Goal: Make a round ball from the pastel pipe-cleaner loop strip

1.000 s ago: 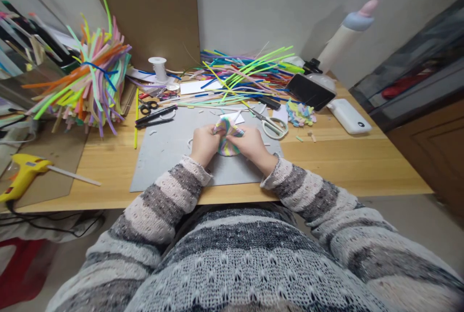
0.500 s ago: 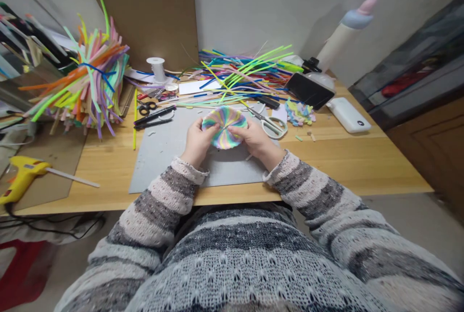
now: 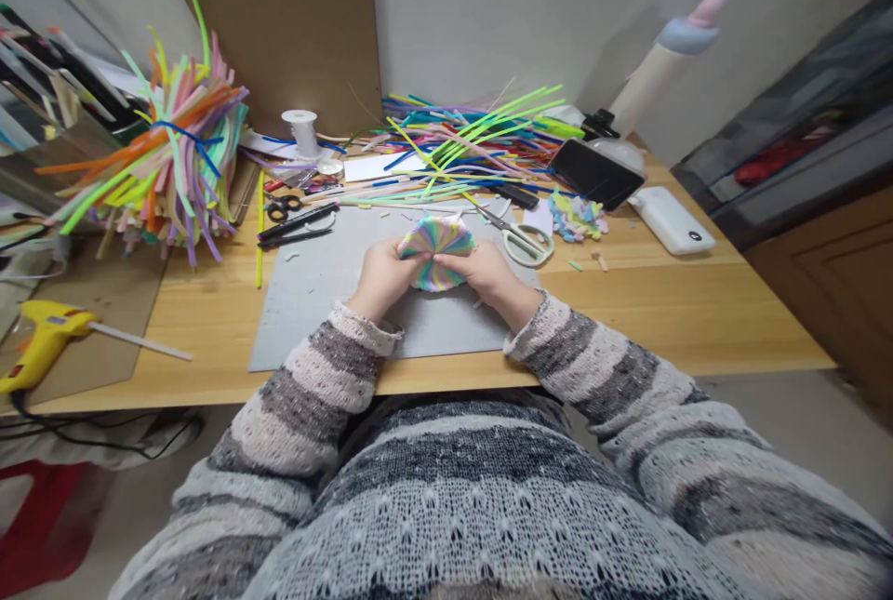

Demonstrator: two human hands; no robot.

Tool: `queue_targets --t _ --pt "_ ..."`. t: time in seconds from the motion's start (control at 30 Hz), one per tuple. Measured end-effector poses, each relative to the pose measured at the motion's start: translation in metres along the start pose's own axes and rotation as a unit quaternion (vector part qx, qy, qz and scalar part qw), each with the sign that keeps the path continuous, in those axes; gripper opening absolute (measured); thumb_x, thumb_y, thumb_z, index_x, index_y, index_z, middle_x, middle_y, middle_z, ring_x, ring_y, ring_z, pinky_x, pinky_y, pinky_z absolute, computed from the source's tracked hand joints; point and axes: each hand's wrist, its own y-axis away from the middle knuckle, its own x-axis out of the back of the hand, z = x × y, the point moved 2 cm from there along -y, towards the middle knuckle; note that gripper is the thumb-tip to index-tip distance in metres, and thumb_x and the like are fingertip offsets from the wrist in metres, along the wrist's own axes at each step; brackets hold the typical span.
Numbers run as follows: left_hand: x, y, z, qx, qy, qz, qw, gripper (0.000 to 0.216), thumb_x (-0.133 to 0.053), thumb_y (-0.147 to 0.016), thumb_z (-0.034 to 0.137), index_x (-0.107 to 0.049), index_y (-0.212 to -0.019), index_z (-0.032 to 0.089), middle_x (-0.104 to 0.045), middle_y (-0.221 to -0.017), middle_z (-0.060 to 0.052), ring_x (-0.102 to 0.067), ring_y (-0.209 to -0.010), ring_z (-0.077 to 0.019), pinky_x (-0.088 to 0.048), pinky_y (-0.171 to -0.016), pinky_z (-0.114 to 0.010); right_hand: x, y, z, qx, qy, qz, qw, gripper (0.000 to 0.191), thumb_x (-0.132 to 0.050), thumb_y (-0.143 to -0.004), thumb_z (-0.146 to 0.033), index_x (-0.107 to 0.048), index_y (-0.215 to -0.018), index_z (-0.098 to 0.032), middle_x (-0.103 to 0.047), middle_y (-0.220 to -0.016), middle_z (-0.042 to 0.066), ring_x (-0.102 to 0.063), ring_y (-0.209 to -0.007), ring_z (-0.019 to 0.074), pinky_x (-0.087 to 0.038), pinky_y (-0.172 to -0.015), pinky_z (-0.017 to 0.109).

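Note:
Between my two hands is a round disc (image 3: 441,276) of pastel pipe cleaners, striped from its centre outward in pink, yellow, green and blue. My left hand (image 3: 385,273) grips its left side, thumb on top near the middle. From the right, my right hand (image 3: 490,273) holds it the same way, with both thumbs close together at the centre. The fingers beneath the disc are hidden. Below lies a grey cutting mat (image 3: 307,302). White-handled scissors (image 3: 526,242) rest just beyond my right hand.
Bundled pipe cleaners (image 3: 181,153) stand at the left, loose pipe cleaners (image 3: 474,140) lie at the back. A yellow glue gun (image 3: 48,340) sits at the left edge. At the right are a phone (image 3: 598,174), pastel scraps (image 3: 578,216) and a white power bank (image 3: 672,221).
My thumbs have moved inward to the disc's centre, and the disc looks bent or tilted rather than flat. Both hands remain on it; the things on the table have stayed put.

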Motion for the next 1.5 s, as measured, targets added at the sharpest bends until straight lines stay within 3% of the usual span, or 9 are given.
queue_targets --t 0.27,0.5,0.67,0.8,0.9,1.03,1.33,1.5 --pt "-0.005 0.001 -0.002 0.016 0.028 0.018 0.999 0.029 -0.07 -0.069 0.033 -0.076 -0.087 0.011 -0.075 -0.08 -0.004 -0.065 -0.072 -0.0191 -0.05 -0.069 -0.027 -0.004 0.006 -0.005 0.069 0.099 0.055 0.991 0.028 -0.074 -0.068 -0.036 -0.075 -0.085 -0.013 -0.076 -0.084 0.008 -0.068 -0.078 0.0223 -0.052 -0.075 0.033" --pt "-0.011 0.006 0.002 0.026 0.023 0.082 0.996 0.019 -0.067 -0.07 0.028 -0.073 -0.075 0.011 -0.072 -0.072 -0.004 -0.063 -0.068 -0.0188 -0.046 -0.061 -0.026 -0.008 0.017 -0.024 0.149 0.252 0.077 0.953 0.028 -0.063 -0.078 -0.039 -0.073 -0.075 -0.012 -0.069 -0.068 0.005 -0.059 -0.065 0.0176 -0.04 -0.059 0.026" --pt "-0.006 0.001 0.004 -0.033 0.044 0.006 0.998 0.029 -0.069 -0.07 0.029 -0.072 -0.093 0.012 -0.074 -0.088 -0.005 -0.065 -0.079 -0.0191 -0.049 -0.07 -0.026 0.0 0.01 -0.022 0.102 0.252 0.037 0.962 0.031 -0.065 -0.072 -0.039 -0.072 -0.076 -0.01 -0.068 -0.067 0.005 -0.057 -0.063 0.0173 -0.038 -0.057 0.026" --pt "0.001 -0.001 0.008 -0.042 -0.017 -0.002 0.999 0.022 -0.065 -0.072 0.028 -0.072 -0.086 0.012 -0.073 -0.081 -0.005 -0.063 -0.075 -0.019 -0.047 -0.069 -0.027 0.0 0.004 -0.014 0.065 0.171 -0.005 0.983 0.034 -0.071 -0.064 -0.039 -0.073 -0.08 -0.01 -0.07 -0.074 0.005 -0.059 -0.067 0.0178 -0.044 -0.063 0.027" --pt "0.003 0.001 0.01 -0.044 -0.054 -0.005 0.998 0.022 -0.065 -0.072 0.027 -0.073 -0.087 0.011 -0.074 -0.082 -0.005 -0.064 -0.075 -0.0198 -0.046 -0.07 -0.028 -0.001 0.003 -0.011 0.056 0.139 -0.003 0.989 0.037 -0.074 -0.062 -0.04 -0.074 -0.084 -0.011 -0.072 -0.078 0.005 -0.061 -0.069 0.018 -0.045 -0.067 0.028" --pt "0.002 0.003 0.008 -0.034 -0.075 -0.038 0.996 0.022 -0.065 -0.073 0.024 -0.075 -0.089 0.013 -0.076 -0.087 -0.006 -0.066 -0.08 -0.0213 -0.046 -0.069 -0.027 -0.002 0.006 -0.013 0.055 0.173 0.012 0.983 0.027 -0.07 -0.063 -0.034 -0.073 -0.074 -0.01 -0.069 -0.069 0.003 -0.058 -0.063 0.0166 -0.042 -0.062 0.026" --pt "-0.009 0.01 0.009 -0.036 -0.165 0.057 0.984 0.02 -0.056 -0.079 0.018 -0.075 -0.074 0.014 -0.075 -0.076 -0.008 -0.064 -0.07 -0.021 -0.043 -0.062 -0.028 -0.008 0.01 -0.007 0.06 0.221 0.064 0.971 0.023 -0.067 -0.067 -0.031 -0.074 -0.077 -0.012 -0.07 -0.069 0.004 -0.059 -0.065 0.0183 -0.043 -0.063 0.027" --pt "-0.008 0.006 0.008 -0.069 -0.112 0.002 0.991 0.024 -0.062 -0.075 0.022 -0.074 -0.095 0.014 -0.076 -0.094 -0.008 -0.066 -0.086 -0.0227 -0.048 -0.075 -0.03 -0.002 0.005 -0.011 0.04 0.187 0.013 0.981 0.027 -0.069 -0.063 -0.035 -0.073 -0.076 -0.011 -0.069 -0.07 0.004 -0.058 -0.065 0.0175 -0.043 -0.063 0.027"
